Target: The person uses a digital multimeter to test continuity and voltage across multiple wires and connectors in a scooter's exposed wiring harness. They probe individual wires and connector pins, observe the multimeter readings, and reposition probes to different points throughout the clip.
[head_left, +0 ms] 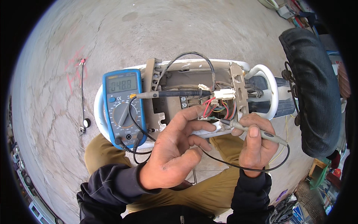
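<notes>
My left hand [177, 149] reaches over the open white-framed housing [270, 99], fingers bent and apart, index fingertip at the small wire connectors [209, 118] beside red wires. My right hand [255, 143] grips a grey test probe [266, 135], its metal tip pointing left into those connectors. A second probe [164, 94] lies across the housing, its black end meeting a white plug [225, 93]. A blue multimeter [112, 99] with a lit display rests on the housing's left end, black leads running from its lower sockets.
A padded black seat [309, 91] stands at the right. A thin black rod [82, 93] lies on the concrete floor [56, 123] at left. My knees [99, 155] are below the housing. Assorted clutter [317, 175] lines the right edge, and vehicles [35, 207] show at lower left.
</notes>
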Demonstrator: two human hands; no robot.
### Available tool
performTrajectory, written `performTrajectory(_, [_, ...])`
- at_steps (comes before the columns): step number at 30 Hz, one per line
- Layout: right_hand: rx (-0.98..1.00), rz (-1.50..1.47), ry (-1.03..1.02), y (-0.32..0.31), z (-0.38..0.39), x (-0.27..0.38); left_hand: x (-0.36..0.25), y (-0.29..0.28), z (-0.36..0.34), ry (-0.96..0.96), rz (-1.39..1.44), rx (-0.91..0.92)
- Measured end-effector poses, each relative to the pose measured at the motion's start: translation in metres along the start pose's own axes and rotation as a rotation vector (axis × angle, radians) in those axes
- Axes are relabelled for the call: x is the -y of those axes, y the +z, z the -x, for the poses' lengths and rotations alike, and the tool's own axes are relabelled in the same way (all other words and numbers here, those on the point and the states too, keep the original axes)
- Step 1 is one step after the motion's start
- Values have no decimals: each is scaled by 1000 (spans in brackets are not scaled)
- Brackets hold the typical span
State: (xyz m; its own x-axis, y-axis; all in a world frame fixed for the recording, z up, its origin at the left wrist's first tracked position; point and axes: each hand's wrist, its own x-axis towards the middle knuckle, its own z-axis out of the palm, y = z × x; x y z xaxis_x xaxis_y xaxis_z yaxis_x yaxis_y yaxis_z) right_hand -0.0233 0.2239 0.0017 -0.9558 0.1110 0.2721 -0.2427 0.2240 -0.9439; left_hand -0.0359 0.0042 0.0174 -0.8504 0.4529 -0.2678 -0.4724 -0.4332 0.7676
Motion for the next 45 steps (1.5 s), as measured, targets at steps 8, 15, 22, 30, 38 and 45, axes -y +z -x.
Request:
performTrajectory(8, [-3,-3,5,-3,1,-3,7,-5,3,12,-11,35])
performTrajectory(15, [-10,24,18,-3,3,-4,14,-4,3,45,-52,40])
performTrajectory(22, [-20,16,49,-4,4,-2,14,-4,4,63,-70,44])
performTrajectory(30, [-28,-6,3,-2,4,-4,11,-3,4,44,-80,29])
performTrajectory(38, [26,56,44,-5,4,3,6,1,3,26,-63,5])
performTrajectory(45, [28,56,16,-6,4,3,4,1,3,-4,-38,-23])
